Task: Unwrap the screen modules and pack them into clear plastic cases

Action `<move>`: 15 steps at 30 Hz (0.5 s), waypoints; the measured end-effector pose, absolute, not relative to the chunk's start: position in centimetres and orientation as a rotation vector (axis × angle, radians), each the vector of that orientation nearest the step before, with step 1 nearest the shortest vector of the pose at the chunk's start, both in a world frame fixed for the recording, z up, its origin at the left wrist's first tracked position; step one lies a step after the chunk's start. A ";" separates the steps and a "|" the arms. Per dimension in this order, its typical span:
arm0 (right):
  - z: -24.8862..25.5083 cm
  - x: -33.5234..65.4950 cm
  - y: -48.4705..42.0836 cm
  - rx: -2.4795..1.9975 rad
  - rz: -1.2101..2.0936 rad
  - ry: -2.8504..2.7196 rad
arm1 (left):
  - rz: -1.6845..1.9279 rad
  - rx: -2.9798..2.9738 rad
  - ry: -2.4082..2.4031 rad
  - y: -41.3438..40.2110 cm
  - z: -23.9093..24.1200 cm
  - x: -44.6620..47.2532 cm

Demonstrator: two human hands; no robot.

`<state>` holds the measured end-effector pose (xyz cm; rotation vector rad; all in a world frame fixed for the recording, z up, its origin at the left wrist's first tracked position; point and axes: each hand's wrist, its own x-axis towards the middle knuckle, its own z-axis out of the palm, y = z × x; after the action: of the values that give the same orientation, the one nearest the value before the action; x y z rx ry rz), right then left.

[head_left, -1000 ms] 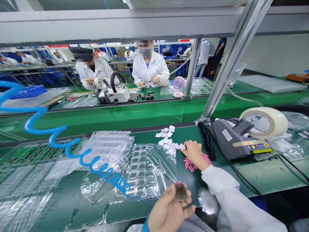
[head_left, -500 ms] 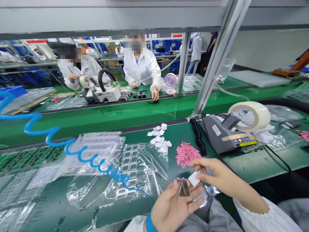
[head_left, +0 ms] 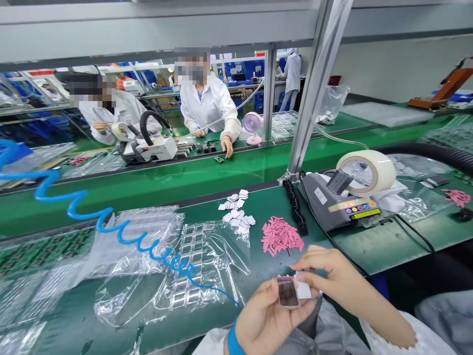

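Near the table's front edge, my left hand point(head_left: 263, 315) holds a small framed display point(head_left: 287, 293) between thumb and fingers. Its face is dark and glossy, with a pink strip along the top edge. My right hand point(head_left: 325, 271) pinches a white square pad point(head_left: 303, 290) right beside the display; whether the two touch I cannot tell. A blue wrist strap point(head_left: 234, 340) circles my left wrist, joined to a coiled blue cord point(head_left: 129, 232). Just beyond my hands lies a heap of pink strips point(head_left: 281, 235), with a pile of white pads point(head_left: 236, 212) farther left.
Left of my hands are clear plastic trays point(head_left: 186, 264) under film and green circuit boards point(head_left: 40, 249). A grey device point(head_left: 325, 199) with a tape roll point(head_left: 365, 172) stands at right, beside a metal post point(head_left: 314, 88). Across the green conveyor point(head_left: 177, 182), co-workers in white coats work.
My right hand has brought the white pad closer, up to the display's right side. My left fingers have curled more around the display. The view has shifted slightly right.
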<state>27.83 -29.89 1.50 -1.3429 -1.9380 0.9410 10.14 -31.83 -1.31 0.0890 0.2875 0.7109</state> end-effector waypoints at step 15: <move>-0.8 26.6 -31.4 -1.225 0.290 -1.943 | 0.762 -0.061 0.396 -31.6 -1.4 10.8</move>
<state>26.58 -31.37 -0.76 -1.2252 -1.9429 0.2897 10.77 -31.59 -1.40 -0.0613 0.3964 0.7619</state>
